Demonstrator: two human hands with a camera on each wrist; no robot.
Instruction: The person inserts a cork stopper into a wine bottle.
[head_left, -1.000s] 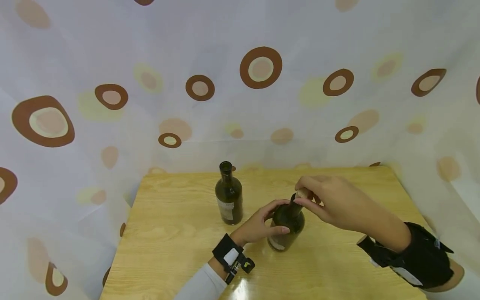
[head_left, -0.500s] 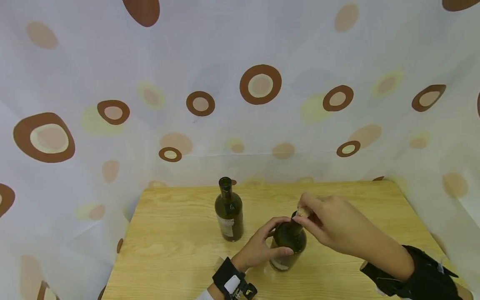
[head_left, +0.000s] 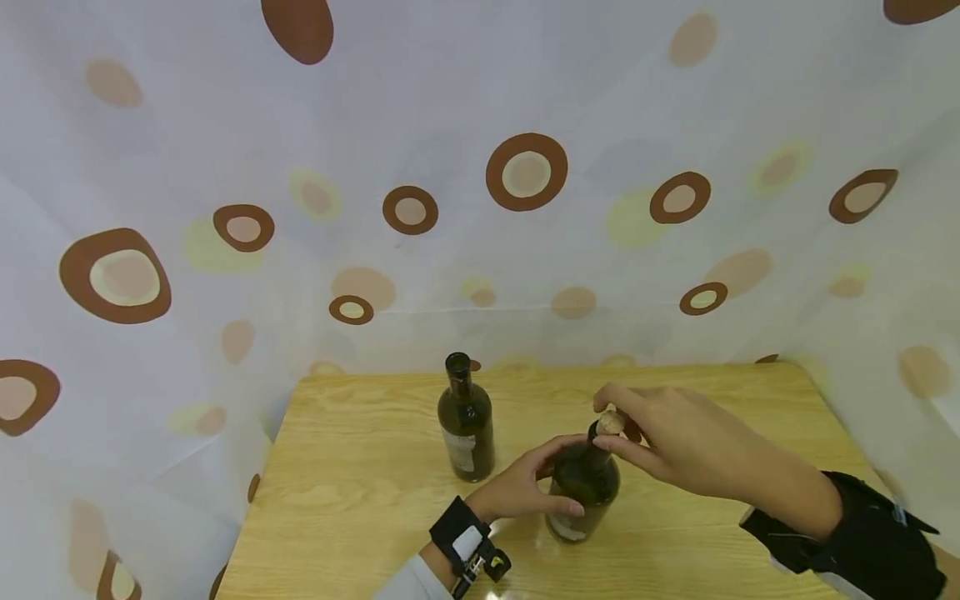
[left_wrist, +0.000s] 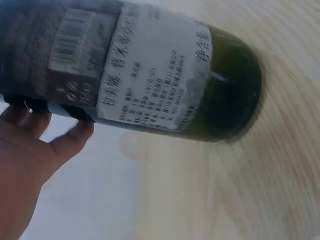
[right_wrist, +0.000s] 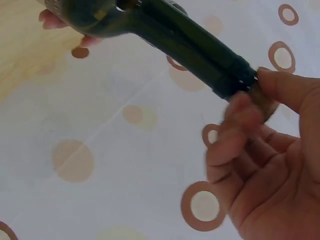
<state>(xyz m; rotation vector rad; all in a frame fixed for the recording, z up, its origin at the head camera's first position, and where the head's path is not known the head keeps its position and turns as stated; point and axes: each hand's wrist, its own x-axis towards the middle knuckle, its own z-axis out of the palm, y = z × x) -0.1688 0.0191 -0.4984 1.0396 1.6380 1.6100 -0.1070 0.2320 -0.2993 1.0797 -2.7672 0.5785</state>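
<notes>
The bottle (head_left: pixel 588 492) stands on the table (head_left: pixel 360 483), with the left hand (head_left: pixel 528 492) wrapped round its body, thumb in front and fingers on the far side. At the bottle's mouth is the cork (head_left: pixel 611 422), pinched between the thumb and fingers of the right hand (head_left: pixel 671 437); how far it sits inside the neck cannot be told. A white label (left_wrist: pixel 155 75) with printed text runs round the bottle's side. Another bottle (head_left: pixel 467 425), uncorked, stands left of the bottle and farther back; a patterned cloth (head_left: pixel 450 100) hangs behind the bottle
</notes>
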